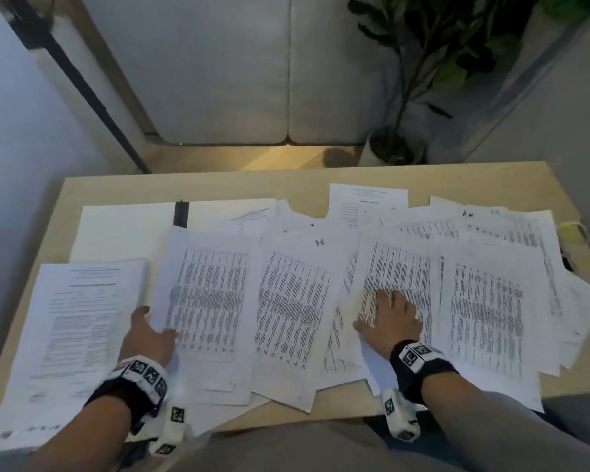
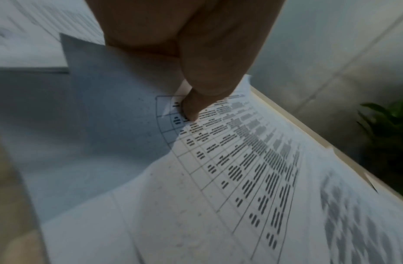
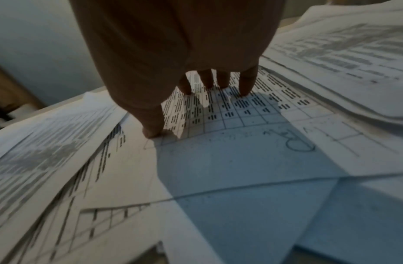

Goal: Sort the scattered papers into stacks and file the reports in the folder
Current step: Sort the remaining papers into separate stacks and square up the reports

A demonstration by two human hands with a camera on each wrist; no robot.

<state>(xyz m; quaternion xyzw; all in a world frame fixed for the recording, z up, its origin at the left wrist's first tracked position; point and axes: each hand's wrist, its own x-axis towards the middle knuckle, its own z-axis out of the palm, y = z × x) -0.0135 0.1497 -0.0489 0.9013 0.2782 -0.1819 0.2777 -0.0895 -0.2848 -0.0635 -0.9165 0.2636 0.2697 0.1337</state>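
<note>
**Desk covered in overlapping papers**

Desk [image 1: 297, 178] is sitting before a grey sofa [image 1: 239, 69] and a potted plant [image 1: 419, 80]. Table sheets [image 1: 297, 294] are overlapping across it; folder [image 1: 123, 226] is lying open far left, form stack [image 1: 79, 321] near left. "BR" is showing handwritten on two sheets; print is too blurred to read. Left hand [image 1: 147, 338] is pinching a sheet [image 2: 218, 178] edge, thumb on top. Right hand [image 1: 389, 318] is pressing spread, straight fingers [image 3: 246, 84] on another sheet [image 3: 229, 160].

The right hand [image 3: 173, 53] presses spread fingertips [image 3: 246, 87] onto a gridded sheet [image 3: 241, 142] lying over other overlapping papers [image 3: 60, 151]; a thicker stack [image 3: 353, 62] rises at right.
</note>
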